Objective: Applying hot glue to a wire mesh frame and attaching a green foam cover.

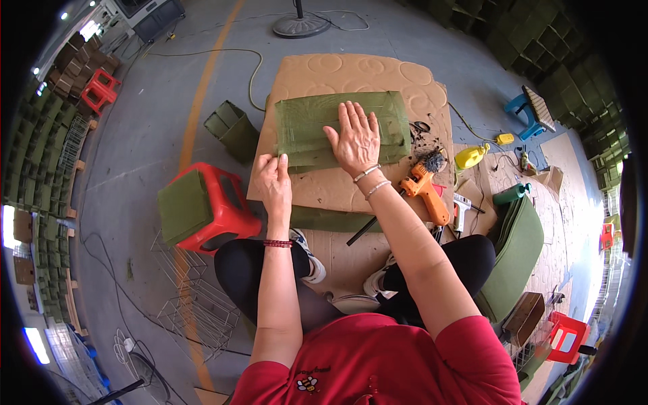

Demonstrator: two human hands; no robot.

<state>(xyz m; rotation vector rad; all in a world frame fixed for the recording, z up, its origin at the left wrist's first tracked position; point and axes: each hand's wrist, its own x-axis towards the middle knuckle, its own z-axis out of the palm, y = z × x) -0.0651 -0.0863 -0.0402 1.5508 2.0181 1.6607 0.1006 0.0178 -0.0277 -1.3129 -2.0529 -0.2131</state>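
Note:
A rectangular green fabric piece, partly see-through at its left end, lies on the cardboard-topped work surface. My right hand rests flat on its middle, fingers stretched out. At the near left corner, my left hand pinches the fabric's edge between thumb and fingers. Just right of the fabric lies an orange hot glue gun, beside a dark frayed clump. Black-handled scissors sit by the fabric's right edge among small dark scraps. What lies under the fabric is hidden.
A red stool bearing a green panel stands left, near a green box and wire frames. To the right are a yellow bottle, a white glue gun, a green bottle and stacked green panels.

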